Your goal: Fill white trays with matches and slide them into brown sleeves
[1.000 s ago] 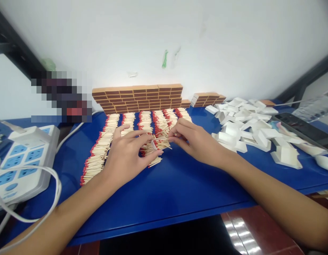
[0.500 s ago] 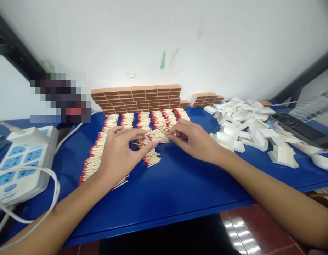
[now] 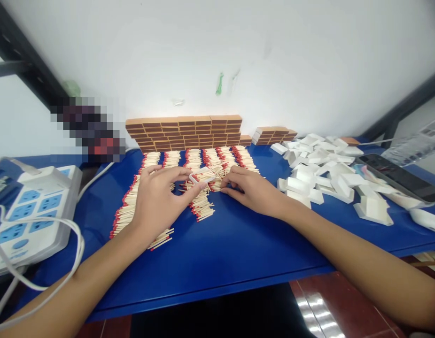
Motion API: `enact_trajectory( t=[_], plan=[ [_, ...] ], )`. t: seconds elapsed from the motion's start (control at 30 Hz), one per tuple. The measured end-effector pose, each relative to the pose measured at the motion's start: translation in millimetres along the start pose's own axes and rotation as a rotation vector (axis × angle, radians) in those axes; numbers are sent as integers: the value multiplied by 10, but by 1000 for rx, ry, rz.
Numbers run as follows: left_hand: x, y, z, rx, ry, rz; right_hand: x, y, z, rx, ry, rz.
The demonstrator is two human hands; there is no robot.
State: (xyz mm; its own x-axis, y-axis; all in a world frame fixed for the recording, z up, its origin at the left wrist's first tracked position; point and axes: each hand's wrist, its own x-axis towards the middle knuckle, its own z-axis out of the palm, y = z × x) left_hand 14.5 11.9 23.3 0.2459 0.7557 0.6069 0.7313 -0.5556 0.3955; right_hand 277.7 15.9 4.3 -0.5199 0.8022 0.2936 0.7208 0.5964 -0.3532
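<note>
My left hand (image 3: 157, 199) pinches a small white matchbox tray (image 3: 200, 175) holding some matches, just above the rows of red-tipped matches (image 3: 189, 183) laid out on the blue table (image 3: 231, 244). My right hand (image 3: 251, 188) lies beside the tray to its right, fingertips closed on loose matches at the tray's edge. Both hands hover over the middle rows, a little in front of a wall of stacked brown matchbox sleeves (image 3: 185, 133).
A heap of white empty matchbox trays (image 3: 326, 176) lies at the right, with a small stack of brown sleeves (image 3: 274, 134) behind it. A phone (image 3: 397, 176) lies at far right. A white power strip (image 3: 30, 211) with cables sits at the left edge.
The left hand lifted the white tray off the match pile and raised it slightly farther back. The right hand stayed at the tray's right side, dropping lower onto the matches.
</note>
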Motion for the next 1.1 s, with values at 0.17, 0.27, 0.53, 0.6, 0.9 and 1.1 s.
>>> enact_trajectory(
  t=[0.17, 0.27, 0.53, 0.6, 0.9, 1.1],
  plan=[
    [2, -11, 6, -4, -5, 11, -3, 8, -5, -4, -13, 12],
    [0, -18, 9, 8, -14, 18, -13, 12, -21, 9, -19, 5],
    [0, -33, 27, 21, -21, 19, -44, -28, -81, 36, -36, -9],
    [3, -31, 25, 21, -21, 24, -51, -35, -98, 23, -70, -4],
    [-2, -32, 23, 11, -29, 17, -61, -2, -161, 69, -154, 6],
    [0, -33, 30, 19, -34, 44, -67, -41, -179, 69, -239, 80]
  ],
)
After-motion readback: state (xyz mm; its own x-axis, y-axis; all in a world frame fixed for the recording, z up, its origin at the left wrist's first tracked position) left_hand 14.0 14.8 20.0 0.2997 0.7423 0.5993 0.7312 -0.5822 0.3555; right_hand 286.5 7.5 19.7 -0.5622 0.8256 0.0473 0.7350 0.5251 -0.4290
